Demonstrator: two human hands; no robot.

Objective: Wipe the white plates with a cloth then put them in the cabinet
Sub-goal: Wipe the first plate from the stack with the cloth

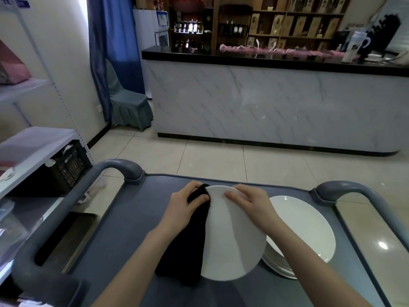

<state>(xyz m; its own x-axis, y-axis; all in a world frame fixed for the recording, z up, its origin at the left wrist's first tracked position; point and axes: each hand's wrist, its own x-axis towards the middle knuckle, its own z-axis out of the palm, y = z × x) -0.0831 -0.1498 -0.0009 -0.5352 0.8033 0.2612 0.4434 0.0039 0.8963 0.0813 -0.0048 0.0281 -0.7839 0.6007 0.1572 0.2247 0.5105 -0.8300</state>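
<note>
The left hand [186, 204] is curling round a black cloth [186, 247], pinching it against the left rim of the plate [230, 235], thumb on the near side and fingers wrapping over the top edge. The right hand [247, 202] is gripping the plate's upper right rim, fingers bent and lying across the white face. Between the two hands the plate is tilting towards the camera, held up above the cart [124, 229], its far edge highest.

The plate is showing round, plain and white, with a soft grey shadow band running down its middle. The cloth is hanging down in a long fold, covering the plate's left side and trailing past its lower edge.

Just to the right, partly behind the held plate, a stack [305, 229] of more white plates is sitting on the cart's grey top, between the curved grey handles. Beyond the cart, pale floor tiles [221, 158] are running up to a marble-faced counter [265, 103] with a black top. A covered chair [128, 100] is standing by a blue curtain [110, 41], and white shelves [33, 140] with a black crate [66, 169] are lining the left.
</note>
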